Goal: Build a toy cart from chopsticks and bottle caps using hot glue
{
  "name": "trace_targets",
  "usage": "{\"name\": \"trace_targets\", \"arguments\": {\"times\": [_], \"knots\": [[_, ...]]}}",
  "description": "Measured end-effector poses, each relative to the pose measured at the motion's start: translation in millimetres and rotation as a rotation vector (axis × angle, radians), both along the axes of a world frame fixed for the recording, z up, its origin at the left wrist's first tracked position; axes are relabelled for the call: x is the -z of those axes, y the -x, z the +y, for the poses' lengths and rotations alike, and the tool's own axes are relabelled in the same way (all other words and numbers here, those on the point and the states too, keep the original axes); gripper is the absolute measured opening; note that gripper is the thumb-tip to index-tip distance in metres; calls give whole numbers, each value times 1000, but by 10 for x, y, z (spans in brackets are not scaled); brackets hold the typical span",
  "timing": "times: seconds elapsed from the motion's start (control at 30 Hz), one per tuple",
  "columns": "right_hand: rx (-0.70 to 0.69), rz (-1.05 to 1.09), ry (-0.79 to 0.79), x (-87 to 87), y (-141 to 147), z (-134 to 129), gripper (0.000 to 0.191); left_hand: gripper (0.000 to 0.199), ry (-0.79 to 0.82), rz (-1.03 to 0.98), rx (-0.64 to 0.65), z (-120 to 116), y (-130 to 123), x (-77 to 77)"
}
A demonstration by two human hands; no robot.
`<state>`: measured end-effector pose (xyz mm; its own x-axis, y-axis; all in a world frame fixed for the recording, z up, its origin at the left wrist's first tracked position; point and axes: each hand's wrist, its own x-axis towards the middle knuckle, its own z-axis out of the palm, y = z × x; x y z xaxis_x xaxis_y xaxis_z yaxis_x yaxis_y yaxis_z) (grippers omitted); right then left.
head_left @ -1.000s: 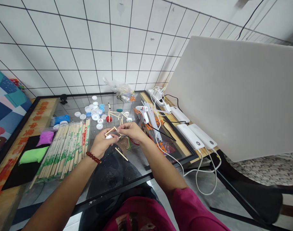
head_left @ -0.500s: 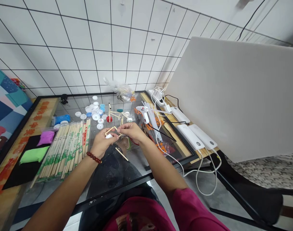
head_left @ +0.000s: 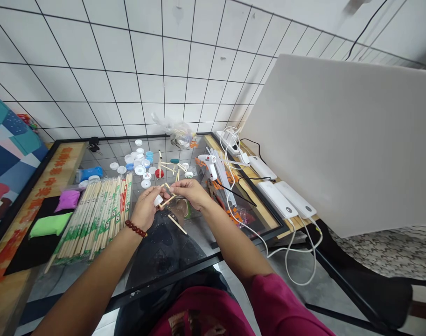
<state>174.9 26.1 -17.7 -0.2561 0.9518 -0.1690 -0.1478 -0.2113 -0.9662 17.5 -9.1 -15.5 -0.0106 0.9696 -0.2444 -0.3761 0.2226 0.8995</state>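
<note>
We are pinching the small, angular, pale wooden-stick frame (head_left: 168, 201) with our left hand (head_left: 145, 205) and right hand (head_left: 191, 192), both clamped on it, above the black-rimmed glass table (head_left: 157, 256), between front and back edges; probably light, stiff, fragile-jointed, it is inviting gentle mid-stick holds.

cam: head-worn, single view | aim: forward and down over tabletop (head_left: 157, 254) | range: near, wide; left grip (head_left: 146, 205) and right grip (head_left: 191, 192) just lower left of frame center | top: tiled wall (head_left: 146, 86) | bottom edge: wearer's shirt (head_left: 199, 298) | upper right: white panel (head_left: 338, 140)
</note>
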Motion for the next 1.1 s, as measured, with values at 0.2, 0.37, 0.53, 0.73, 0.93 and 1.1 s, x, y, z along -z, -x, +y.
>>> {"name": "trace_targets", "arguments": {"times": [0.2, 0.37, 0.53, 0.73, 0.93, 1.1], "knots": [[24, 34, 20, -14, -13, 7, 31, 39, -40, 27, -4, -8, 0, -22], [32, 26, 23, -13, -11, 3, 34, 40, -50, 26, -1, -19, -2, -40], [14, 26, 30, -12, -1, -2, 32, 39, -44, 37, 9, -8, 12, -26], [1, 12, 4, 6, 2, 0, 29, 37, -57, 47, 28, 20, 44, 40], [-6, 18, 10, 14, 1, -1, 30, 33, -72, 58, 43, 25, 48, 60], [-15, 23, 16, 23, 4, -2, 33, 37, -58, 68, 44, 17, 45, 33]]}}
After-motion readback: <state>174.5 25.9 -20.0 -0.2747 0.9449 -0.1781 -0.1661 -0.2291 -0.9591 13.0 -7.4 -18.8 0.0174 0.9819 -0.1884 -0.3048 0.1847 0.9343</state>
